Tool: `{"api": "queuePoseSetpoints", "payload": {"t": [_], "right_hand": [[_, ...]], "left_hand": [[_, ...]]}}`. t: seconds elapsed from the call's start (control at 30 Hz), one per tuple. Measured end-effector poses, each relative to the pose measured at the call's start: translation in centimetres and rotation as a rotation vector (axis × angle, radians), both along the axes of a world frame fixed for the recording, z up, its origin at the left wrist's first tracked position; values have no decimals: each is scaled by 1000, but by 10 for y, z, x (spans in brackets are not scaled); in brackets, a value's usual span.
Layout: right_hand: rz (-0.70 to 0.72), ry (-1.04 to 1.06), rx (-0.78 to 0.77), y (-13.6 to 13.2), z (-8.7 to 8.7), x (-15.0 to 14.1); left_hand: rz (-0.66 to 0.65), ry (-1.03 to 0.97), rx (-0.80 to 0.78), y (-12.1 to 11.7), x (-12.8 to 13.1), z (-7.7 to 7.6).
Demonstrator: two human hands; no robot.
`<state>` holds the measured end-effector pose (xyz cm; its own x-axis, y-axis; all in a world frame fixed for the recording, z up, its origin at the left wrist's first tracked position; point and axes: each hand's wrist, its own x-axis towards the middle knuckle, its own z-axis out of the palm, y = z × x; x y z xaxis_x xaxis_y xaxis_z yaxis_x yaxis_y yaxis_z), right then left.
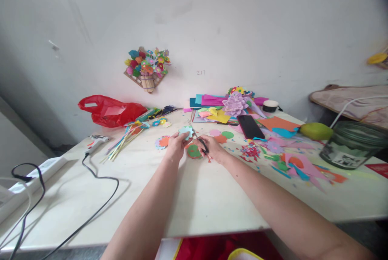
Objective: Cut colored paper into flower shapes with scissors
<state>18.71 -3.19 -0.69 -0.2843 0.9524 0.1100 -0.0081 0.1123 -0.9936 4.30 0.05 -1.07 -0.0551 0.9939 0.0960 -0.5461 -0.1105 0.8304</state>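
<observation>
Between the fingers of my left hand (178,143) is a light blue scalloped flower cutout (186,131). My right hand (210,147) grips black-handled scissors (205,146), whose blades point up and touch or lie very near the cutout's right edge. Below the hands a green disc (194,151) lies on the table among small red scraps. Just left of my left hand rest an orange scalloped cutout (164,142) and a bluish one partly under it. To the right are another green disc (228,135) and an orange piece (220,139).
A glue gun (98,143) with its cord and a power strip (39,175) lie at left. Behind are a red plastic bag (110,111) and thin sticks (125,141). Rightward stand a phone (250,126), colored scraps (298,167) and a glass jar (348,147).
</observation>
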Motion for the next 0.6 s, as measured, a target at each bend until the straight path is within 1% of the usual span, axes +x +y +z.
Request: {"api": "queuePoseSetpoints", "payload": {"t": [0.17, 0.33, 0.6], "right_hand": [[-15, 11, -6, -2, 3, -1], [-11, 16, -15, -4, 5, -1], [-1, 16, -4, 1, -2, -2]], "left_hand": [[15, -12, -6, 0, 1, 0], [-4, -5, -3, -1, -2, 3], [-34, 9, -40, -2, -8, 6]]}}
